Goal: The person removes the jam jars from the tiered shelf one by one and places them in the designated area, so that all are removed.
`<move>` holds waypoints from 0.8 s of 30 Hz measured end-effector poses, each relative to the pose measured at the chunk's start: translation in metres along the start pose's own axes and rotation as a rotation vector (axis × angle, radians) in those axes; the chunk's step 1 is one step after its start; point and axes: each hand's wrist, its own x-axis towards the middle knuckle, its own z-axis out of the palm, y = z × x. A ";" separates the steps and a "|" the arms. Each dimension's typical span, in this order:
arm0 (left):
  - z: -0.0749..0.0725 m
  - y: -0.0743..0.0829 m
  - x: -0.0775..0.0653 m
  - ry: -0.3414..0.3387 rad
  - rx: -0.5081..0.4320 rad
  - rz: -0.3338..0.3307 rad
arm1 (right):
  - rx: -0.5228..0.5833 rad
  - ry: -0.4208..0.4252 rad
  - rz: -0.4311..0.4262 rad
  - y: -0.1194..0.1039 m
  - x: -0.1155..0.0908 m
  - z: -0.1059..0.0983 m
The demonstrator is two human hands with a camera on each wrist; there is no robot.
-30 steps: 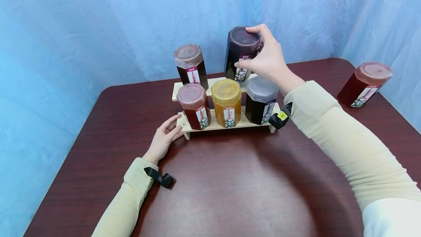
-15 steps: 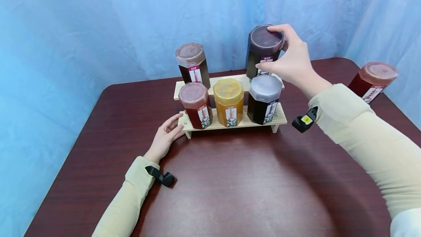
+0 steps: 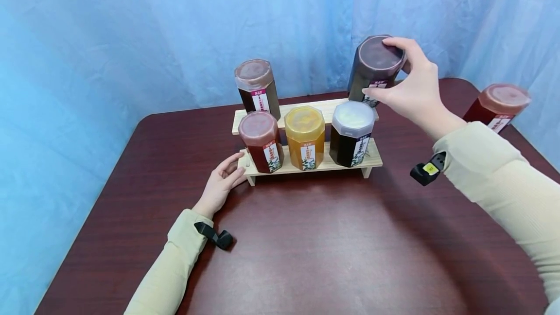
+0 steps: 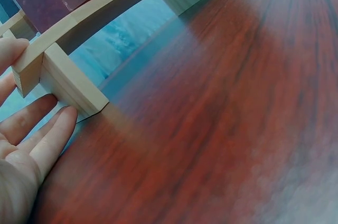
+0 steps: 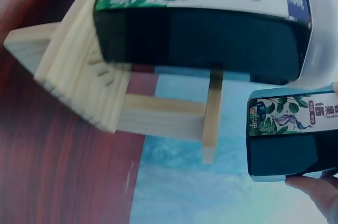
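Observation:
My right hand (image 3: 415, 81) grips a dark jam jar with a purple lid (image 3: 380, 55), thumb on the near side and fingers at the far rim. In the right wrist view the held jar (image 5: 290, 150) is apart from the upper plank (image 5: 211, 118) of a two-tier wooden rack (image 3: 306, 165). The left hand (image 3: 218, 183) touches the rack's left end, its fingers (image 4: 58, 134) close to the front leg (image 4: 71, 84). On the lower tier stand a red jar (image 3: 262, 147), a yellow jar (image 3: 305, 142) and a dark jar with a whitish lid (image 3: 352, 137).
A brown-lidded dark jar (image 3: 258, 86) stands on the upper tier's left part. Another red jar (image 3: 498, 106) is on the dark red table (image 3: 306, 256) at the far right, partly behind the right forearm. Blue curtains (image 3: 197, 28) surround the table's back and sides.
The right hand has carried the purple-lidded jar rightward, from above the middle of the upper tier to its right end. The left hand has stayed at the rack's left end.

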 end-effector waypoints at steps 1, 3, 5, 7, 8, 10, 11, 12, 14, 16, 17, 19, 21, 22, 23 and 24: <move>0.000 0.000 0.000 -0.002 0.000 0.000 | -0.008 0.001 0.003 0.002 -0.001 -0.002; 0.000 0.000 0.000 -0.001 -0.001 0.002 | -0.026 -0.003 0.008 0.005 -0.002 -0.005; 0.000 0.000 -0.001 -0.003 -0.002 0.004 | -0.050 -0.005 0.015 0.009 -0.002 -0.010; 0.000 0.001 -0.001 -0.004 -0.003 0.006 | -0.067 -0.005 0.027 0.013 -0.003 -0.014; 0.000 0.001 -0.001 -0.004 -0.006 0.006 | -0.074 -0.005 0.035 0.015 -0.004 -0.016; 0.000 0.001 -0.001 -0.005 -0.007 0.006 | -0.080 -0.004 0.052 0.019 -0.005 -0.020; 0.000 0.001 -0.002 -0.006 -0.008 0.005 | -0.082 -0.004 0.062 0.021 -0.006 -0.022; 0.000 0.001 -0.002 -0.006 -0.008 0.004 | -0.083 -0.003 0.068 0.023 -0.007 -0.024; 0.000 0.001 -0.002 -0.005 -0.008 0.002 | -0.092 -0.004 0.078 0.028 -0.010 -0.028; 0.000 0.001 -0.002 -0.002 -0.008 0.000 | -0.096 -0.007 0.086 0.033 -0.013 -0.032; 0.000 0.001 -0.002 0.000 -0.009 -0.001 | -0.099 -0.009 0.090 0.035 -0.015 -0.033; 0.000 0.002 -0.002 0.003 -0.008 -0.003 | -0.102 -0.011 0.100 0.041 -0.018 -0.036; -0.001 0.002 -0.002 0.004 -0.007 -0.004 | -0.102 -0.014 0.113 0.046 -0.022 -0.038; -0.001 0.002 -0.002 0.004 -0.006 -0.005 | -0.104 -0.014 0.119 0.049 -0.024 -0.039; -0.001 0.002 -0.002 0.004 -0.006 -0.006 | -0.105 -0.017 0.125 0.052 -0.026 -0.040; -0.001 0.002 -0.003 0.003 -0.004 -0.007 | -0.108 -0.021 0.133 0.054 -0.028 -0.041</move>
